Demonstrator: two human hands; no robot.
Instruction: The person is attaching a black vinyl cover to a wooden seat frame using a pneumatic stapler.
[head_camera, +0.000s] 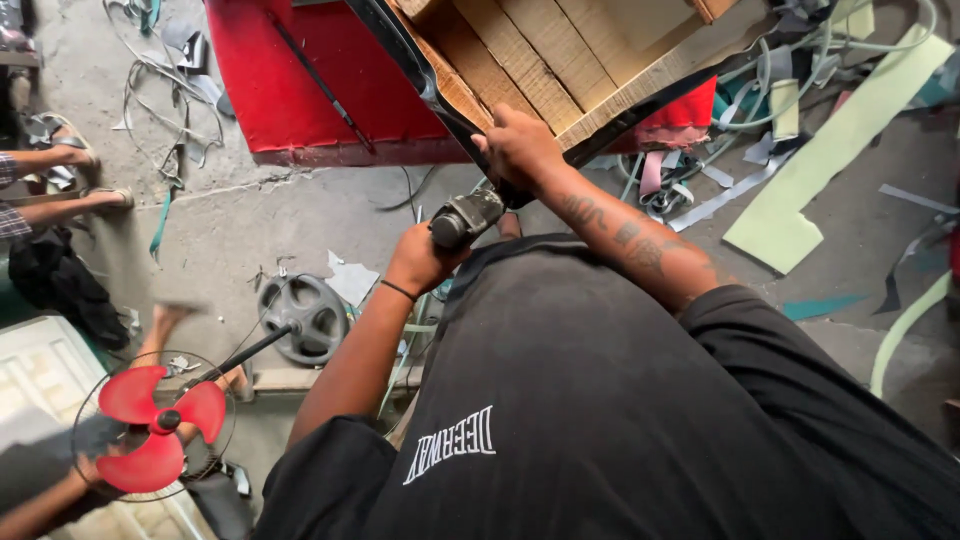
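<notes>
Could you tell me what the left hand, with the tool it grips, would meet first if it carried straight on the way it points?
Probably the black-edged wooden frame: the left hand aims the power tool up toward it, beside the right hand, though depth is unclear.

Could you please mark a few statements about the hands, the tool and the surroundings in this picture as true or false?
1. The left hand grips a dark power tool. True.
2. The right hand rests flat on the floor. False: it holds the edge of the wooden frame, where black material wraps it.
3. The fan has blue blades. False: they are red.
4. Scrap strips lie on the concrete floor. True.
5. The left wrist is bare. False: it wears a thin dark band.
</notes>
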